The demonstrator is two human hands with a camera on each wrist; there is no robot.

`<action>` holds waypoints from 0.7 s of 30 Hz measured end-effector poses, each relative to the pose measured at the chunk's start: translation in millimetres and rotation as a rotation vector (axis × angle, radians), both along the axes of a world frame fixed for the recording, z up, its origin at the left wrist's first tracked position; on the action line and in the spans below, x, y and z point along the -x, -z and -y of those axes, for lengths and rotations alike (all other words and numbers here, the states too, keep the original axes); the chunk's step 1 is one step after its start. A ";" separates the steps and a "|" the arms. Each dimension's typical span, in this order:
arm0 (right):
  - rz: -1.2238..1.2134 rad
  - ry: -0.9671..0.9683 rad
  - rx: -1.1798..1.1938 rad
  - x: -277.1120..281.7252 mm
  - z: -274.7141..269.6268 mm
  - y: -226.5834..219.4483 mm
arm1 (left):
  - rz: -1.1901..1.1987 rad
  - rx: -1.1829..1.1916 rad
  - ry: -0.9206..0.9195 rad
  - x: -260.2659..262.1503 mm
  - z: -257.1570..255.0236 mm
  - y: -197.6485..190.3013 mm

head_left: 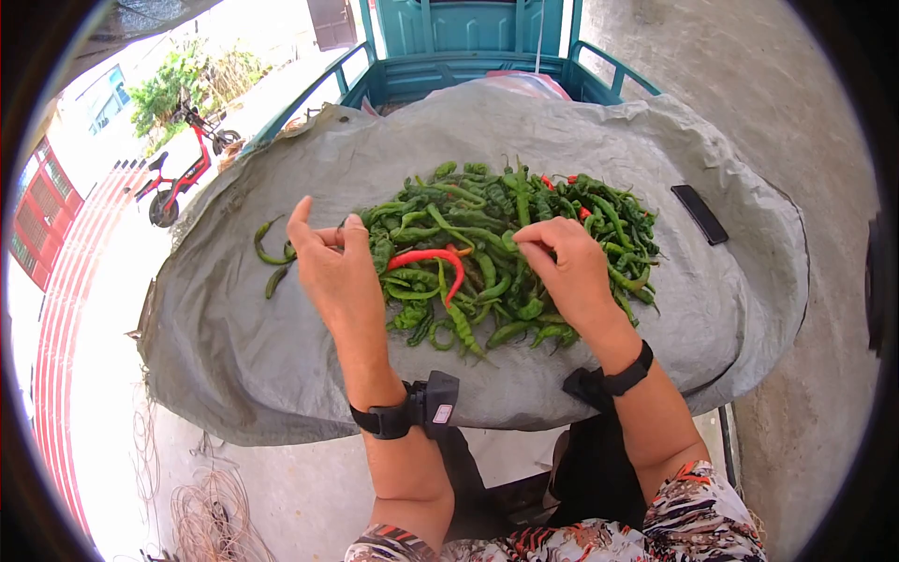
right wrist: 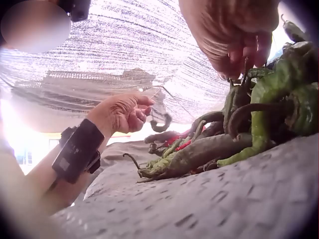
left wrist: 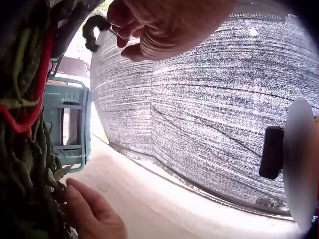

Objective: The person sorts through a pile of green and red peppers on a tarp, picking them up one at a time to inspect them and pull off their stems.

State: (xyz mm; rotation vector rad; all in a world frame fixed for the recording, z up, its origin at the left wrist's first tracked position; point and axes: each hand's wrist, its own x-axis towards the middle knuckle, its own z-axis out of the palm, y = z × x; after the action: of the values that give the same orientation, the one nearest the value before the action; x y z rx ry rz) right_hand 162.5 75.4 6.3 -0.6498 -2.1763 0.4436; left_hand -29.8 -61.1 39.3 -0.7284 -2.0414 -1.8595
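A large heap of green chili peppers (head_left: 478, 225) lies on a grey tarp (head_left: 243, 347). Over the heap's left side my left hand (head_left: 335, 272) pinches the stem of a small curled chili pepper (right wrist: 162, 128), which hangs in the air in the right wrist view. In the head view that pepper is mostly hidden. My right hand (head_left: 573, 272) is low over the heap's right part, thumb and fingertips pinching a green chili pepper (head_left: 509, 241). A long bent red chili pepper (head_left: 440, 255) lies on top between my hands.
Two loose green peppers (head_left: 274, 281) lie left of the heap. A black phone (head_left: 700, 214) rests on the tarp at the right. Behind stands a teal cargo bed (head_left: 468, 66). A red scooter (head_left: 183, 178) is at far left, with tangled wire (head_left: 220, 515) on the ground.
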 end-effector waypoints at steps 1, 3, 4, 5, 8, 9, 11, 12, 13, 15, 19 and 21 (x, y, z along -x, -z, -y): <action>-0.029 0.020 0.039 0.4 -0.1 -0.8 | 0.009 0.050 0.023 -3.9 1.0 -3.5; -0.063 0.040 -0.026 1.6 1.2 -5.8 | 0.027 0.149 0.070 -10.4 1.0 -7.8; -0.068 0.040 -0.129 2.3 3.6 -11.3 | -0.039 0.170 0.082 -9.8 -3.0 -3.2; -0.071 0.039 -0.234 2.8 4.9 -14.5 | -0.105 0.189 0.094 -7.3 -9.9 5.2; 0.059 -0.028 -0.260 -0.4 -3.8 -0.7 | -0.105 0.354 0.089 -18.0 -14.3 6.2; 0.043 -0.013 -0.235 -1.4 -6.2 0.7 | -0.072 0.427 0.080 -21.1 -13.7 5.2; 0.011 0.015 -0.182 -1.9 -10.3 1.6 | -0.102 0.496 0.017 -15.3 -14.6 13.1; -0.059 0.012 -0.140 -2.2 -9.4 0.2 | -0.097 0.512 0.022 -13.2 -12.3 11.5; -0.130 0.010 -0.098 -2.7 -7.4 -3.3 | -0.093 0.529 0.027 -12.4 -10.7 9.4; -0.267 -0.027 0.038 -4.5 -1.3 -11.7 | -0.033 0.439 0.232 -15.7 -8.1 -0.4; -0.438 -0.178 0.333 -9.4 5.2 -18.3 | -0.089 0.224 0.645 -33.8 -16.1 -3.9; -0.483 -0.260 0.451 -10.3 5.3 -18.2 | -0.111 0.151 0.794 -46.1 -21.5 -5.0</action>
State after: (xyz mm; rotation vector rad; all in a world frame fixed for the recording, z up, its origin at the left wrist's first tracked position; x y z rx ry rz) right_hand 172.7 70.1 24.5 -0.4326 -1.7069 1.1278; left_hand 16.3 -39.6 44.4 -1.8462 -1.9847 -1.9493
